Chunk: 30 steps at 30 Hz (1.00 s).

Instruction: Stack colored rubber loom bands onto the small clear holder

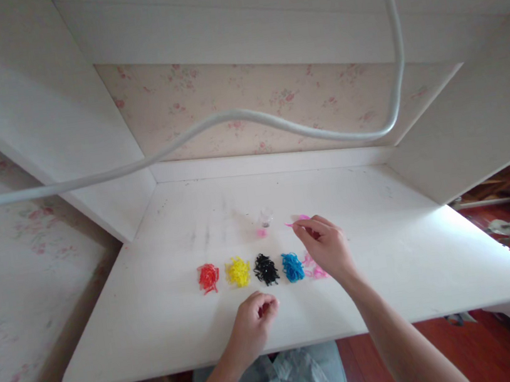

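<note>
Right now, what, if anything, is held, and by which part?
The right hand pinches a small pink item between thumb and fingers, just behind its jutting tip. The left hand is curled, nothing visible in it.

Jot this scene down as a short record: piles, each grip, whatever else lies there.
Piles, left to right: red pile, yellow pile, black pile, blue pile, pink pile
Left grip: curled, nearest black pile; contents hidden
Right grip: pinching pink piece
Behind piles: clear item, pink bit
Surface: white table
</note>
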Tool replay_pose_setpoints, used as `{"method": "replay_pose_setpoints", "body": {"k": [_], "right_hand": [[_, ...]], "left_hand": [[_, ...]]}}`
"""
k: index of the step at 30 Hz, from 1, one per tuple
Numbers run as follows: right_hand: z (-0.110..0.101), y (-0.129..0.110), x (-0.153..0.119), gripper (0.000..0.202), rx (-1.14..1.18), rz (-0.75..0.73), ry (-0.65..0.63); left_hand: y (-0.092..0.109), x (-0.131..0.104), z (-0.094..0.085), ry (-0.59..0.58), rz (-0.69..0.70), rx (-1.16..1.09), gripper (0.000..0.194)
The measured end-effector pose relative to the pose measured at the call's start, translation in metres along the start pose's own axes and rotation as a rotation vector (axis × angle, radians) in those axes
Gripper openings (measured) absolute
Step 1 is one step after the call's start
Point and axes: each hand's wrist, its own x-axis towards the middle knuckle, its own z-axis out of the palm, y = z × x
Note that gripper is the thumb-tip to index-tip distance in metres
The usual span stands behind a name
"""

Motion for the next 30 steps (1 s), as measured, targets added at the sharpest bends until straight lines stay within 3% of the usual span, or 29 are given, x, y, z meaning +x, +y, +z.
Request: {"method": "replay_pose_setpoints", "body": {"k": [6, 14, 23, 30], "right_hand": [[0.032, -0.003, 0.046, 0.021, -0.146, -0.100, -0.037], [0.049, 0.001, 0.052, 0.022, -0.225, -0.043, -0.086], [0.033, -0.001, 0.044, 0.026, -0.186, -0.013, -0.064], [0.000, 0.035, -0.009, 0.035, -0.092, 0.150, -0.021]], "left_hand": [[0.000, -0.013, -0.006, 0.003, 0.056, 0.068, 0.029], [-0.001, -0.006, -0.010, 0.003, 0.050, 0.024, 0.027], [-0.001, -0.006, -0.008, -0.003, 0.047, 0.064, 0.029], [0.014, 0.000, 0.004, -0.064, 0.095, 0.234, 0.027]]}}
